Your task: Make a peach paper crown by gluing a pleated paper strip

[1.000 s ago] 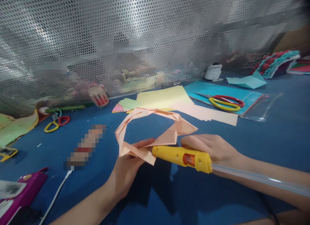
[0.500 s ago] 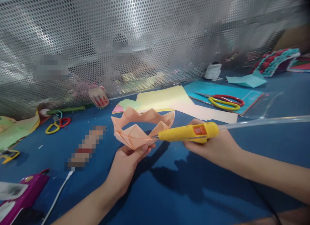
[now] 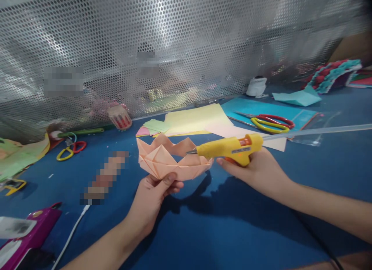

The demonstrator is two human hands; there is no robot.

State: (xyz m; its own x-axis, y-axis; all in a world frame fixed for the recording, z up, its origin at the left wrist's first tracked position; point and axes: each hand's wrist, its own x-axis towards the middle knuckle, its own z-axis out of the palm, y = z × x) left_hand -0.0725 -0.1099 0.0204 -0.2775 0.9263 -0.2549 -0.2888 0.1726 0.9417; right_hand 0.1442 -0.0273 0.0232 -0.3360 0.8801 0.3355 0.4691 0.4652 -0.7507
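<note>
Pinched at its lower front edge, a folded peach paper crown (image 3: 162, 161) is held up above the blue table by my left hand (image 3: 154, 196), thumb in front. It is a ring with pointed tips. My right hand (image 3: 258, 169) is wrapped round a yellow hot glue gun (image 3: 226, 148), with a long clear glue stick (image 3: 319, 132) sticking out of its back. The metal nozzle points left and appears over the crown's front rim; whether it touches the paper I cannot tell. Part of the crown's right side is hidden behind the gun.
Yellow paper sheets (image 3: 197, 119) lie behind the crown. Large scissors (image 3: 270, 122) rest on blue paper (image 3: 302, 117) at right; small scissors (image 3: 71, 150) lie left. A white cable (image 3: 71, 235) and purple box (image 3: 37, 231) are front left. A perforated metal panel (image 3: 188, 41) stands behind.
The glue gun's nozzle has risen from the crown's front fold and now tilts differently. The crown has tipped slightly, showing more of its front band. Both hands keep their hold.
</note>
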